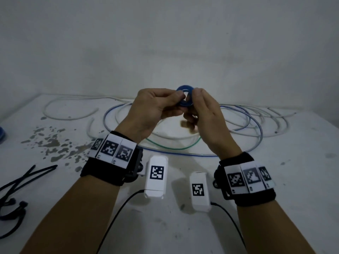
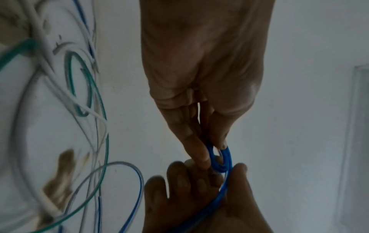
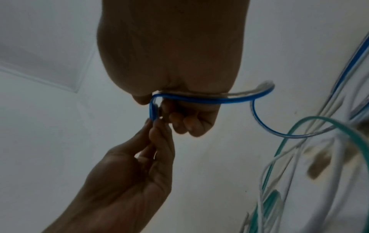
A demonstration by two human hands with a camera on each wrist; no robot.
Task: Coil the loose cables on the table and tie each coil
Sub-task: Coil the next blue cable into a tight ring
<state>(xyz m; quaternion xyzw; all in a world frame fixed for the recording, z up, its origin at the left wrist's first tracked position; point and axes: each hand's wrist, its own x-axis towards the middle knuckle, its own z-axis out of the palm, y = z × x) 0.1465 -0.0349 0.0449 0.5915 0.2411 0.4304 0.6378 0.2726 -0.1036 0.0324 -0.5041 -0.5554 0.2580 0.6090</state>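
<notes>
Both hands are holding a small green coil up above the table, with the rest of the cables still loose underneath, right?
Not green: the small coil pinched between the left hand and right hand is blue, as the head view shows. It is held above the table, with loose cables beneath.

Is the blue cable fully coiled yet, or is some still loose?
Partly coiled. Both hands, left hand and right hand, pinch a small blue coil, but the blue cable trails loose to the table.
</notes>
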